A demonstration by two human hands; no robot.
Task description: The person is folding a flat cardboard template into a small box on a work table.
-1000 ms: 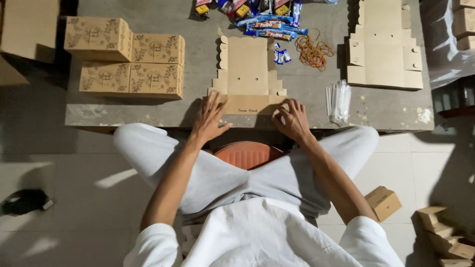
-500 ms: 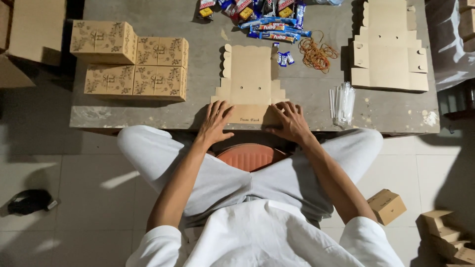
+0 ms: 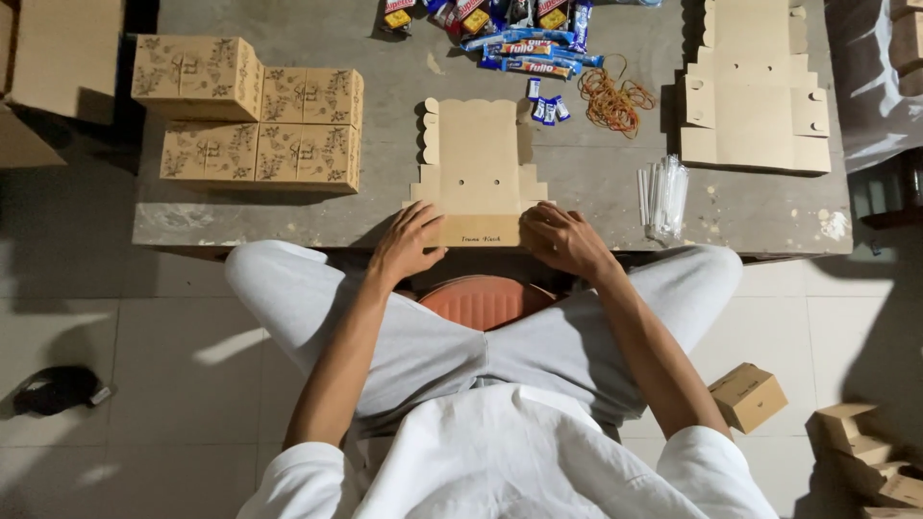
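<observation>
At the counter's (image 3: 288,207) near edge, a flat cardboard box blank (image 3: 478,163) is lying unfolded. Both hands, left (image 3: 409,242) and right (image 3: 561,238), are pressing spread fingers on its 2 near corners. It is looking light, stiff and creasable, best gripped by its side flaps.

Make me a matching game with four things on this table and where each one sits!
Things:
1. rubber bands
2. printed boxes
3. flat box cutout
4. clear wrappers

Places:
A. far left of the table
B. under both hands, at the near edge
C. just right of the right hand
D. beside the snack packets, near the far edge

Pairs: 1-D, 2-A, 3-B, 4-C. The left hand presses the cutout's near left corner.
</observation>
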